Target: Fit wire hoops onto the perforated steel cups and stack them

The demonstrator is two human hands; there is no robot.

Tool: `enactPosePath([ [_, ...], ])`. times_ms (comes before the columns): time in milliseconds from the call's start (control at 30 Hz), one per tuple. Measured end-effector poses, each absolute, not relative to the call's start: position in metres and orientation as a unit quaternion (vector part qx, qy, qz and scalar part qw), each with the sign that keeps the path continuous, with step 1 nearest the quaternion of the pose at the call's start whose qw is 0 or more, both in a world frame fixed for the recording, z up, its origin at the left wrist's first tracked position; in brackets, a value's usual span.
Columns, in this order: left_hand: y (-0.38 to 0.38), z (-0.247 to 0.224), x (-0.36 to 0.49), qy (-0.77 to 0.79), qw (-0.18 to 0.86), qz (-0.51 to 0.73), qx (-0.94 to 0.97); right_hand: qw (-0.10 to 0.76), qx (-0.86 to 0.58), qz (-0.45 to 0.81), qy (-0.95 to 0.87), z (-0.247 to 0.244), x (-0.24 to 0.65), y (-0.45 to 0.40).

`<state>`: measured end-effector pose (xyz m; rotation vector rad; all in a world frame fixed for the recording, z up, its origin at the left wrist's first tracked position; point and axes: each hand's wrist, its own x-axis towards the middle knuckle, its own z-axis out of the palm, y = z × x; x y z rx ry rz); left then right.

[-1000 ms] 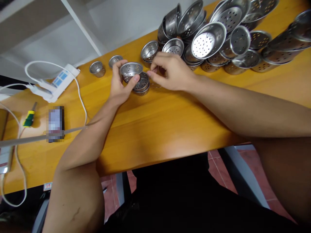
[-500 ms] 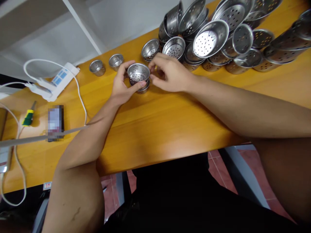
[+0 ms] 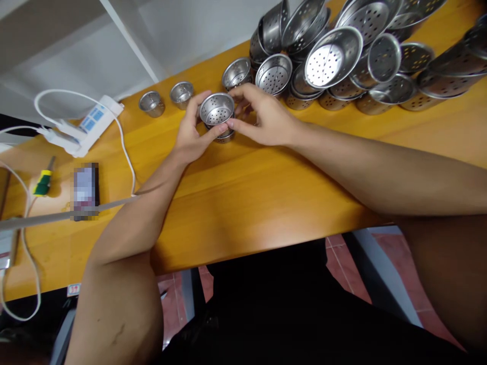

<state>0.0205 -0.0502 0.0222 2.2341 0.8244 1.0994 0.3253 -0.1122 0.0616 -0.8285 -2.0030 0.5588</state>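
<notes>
A perforated metal cup (image 3: 217, 109) sits on a smaller perforated metal cup (image 3: 225, 137) on the wooden table. My left hand (image 3: 192, 132) is closed around the left side of the upper cup, thumb across its front. From the right, my right hand (image 3: 266, 116) grips the same cup, its thumb at the front of the wall and its fingers partly hidden behind. Two small perforated cups, one at the far left (image 3: 151, 104) and one nearer (image 3: 181, 95), stand behind my left hand. Just behind my right hand is another perforated cup (image 3: 236, 73).
Several perforated metal cups and bowls (image 3: 335, 58) are piled at the back right. To the left lie a white power strip (image 3: 98, 121) with cables, a phone (image 3: 85, 190) and a green-yellow screwdriver (image 3: 43, 182). A grey wall borders the table's back edge.
My right hand has moved slightly left and closed onto the upper cup, its thumb now against the wall. My left hand keeps its hold.
</notes>
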Motion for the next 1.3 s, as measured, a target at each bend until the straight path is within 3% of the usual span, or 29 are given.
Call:
enactPosePath([
  [367, -0.048, 0.026, 0.018, 0.301, 0.271, 0.385, 0.829, 0.416, -0.343, 0.26, -0.801, 0.069, 0.327, -0.115],
  [1300, -0.043, 0.031, 0.015, 0.268, 0.293, 0.388, 0.832, 0.37, -0.344, 0.201, -0.84, 0.069, 0.326, -0.111],
])
